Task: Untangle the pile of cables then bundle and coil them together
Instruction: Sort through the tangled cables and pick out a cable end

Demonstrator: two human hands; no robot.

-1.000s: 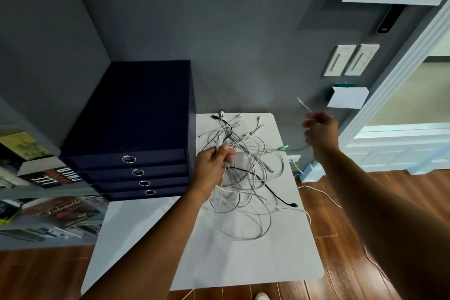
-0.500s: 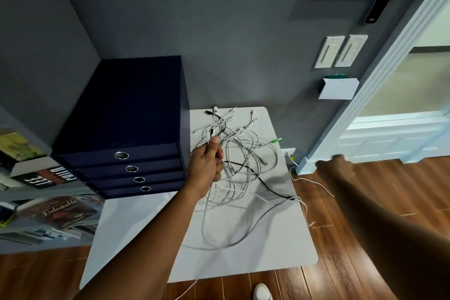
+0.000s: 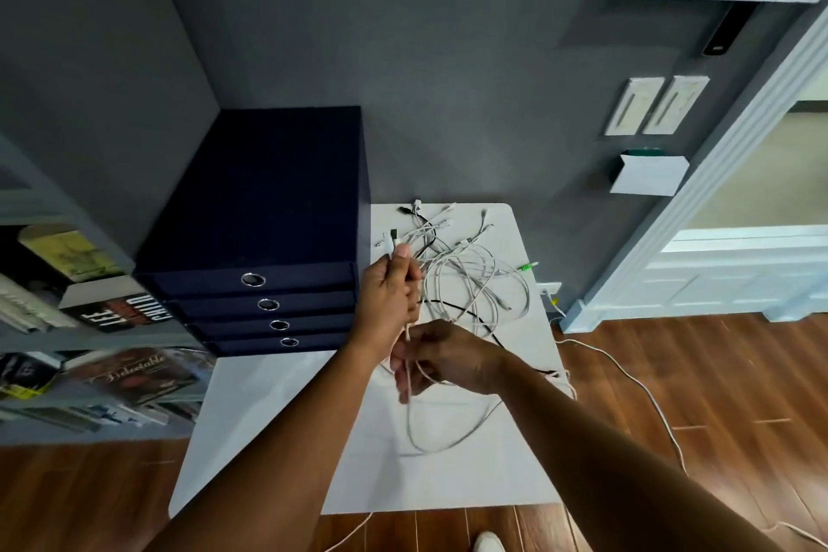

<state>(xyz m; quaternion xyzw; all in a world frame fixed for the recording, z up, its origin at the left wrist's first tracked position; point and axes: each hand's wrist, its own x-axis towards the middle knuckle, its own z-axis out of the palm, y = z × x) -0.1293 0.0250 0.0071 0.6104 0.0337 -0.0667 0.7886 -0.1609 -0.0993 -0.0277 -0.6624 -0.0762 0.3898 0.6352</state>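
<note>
The left hand is gripping several cable ends upright over the table; the right hand is pinching a white cable just below it.

A dark navy box of 4 drawers stands on the back left corner of a white rectangular table, each drawer front bearing 1 round metal ring pull. Behind them rises a matte grey wall with 2 white switch plates side by side, and a white paper pocket just below them. A white moulded door frame runs along the right. To the left, a grey shelf holds stacked books. The floor is reddish-brown wood planks, with a white shoe tip at the bottom edge.
</note>
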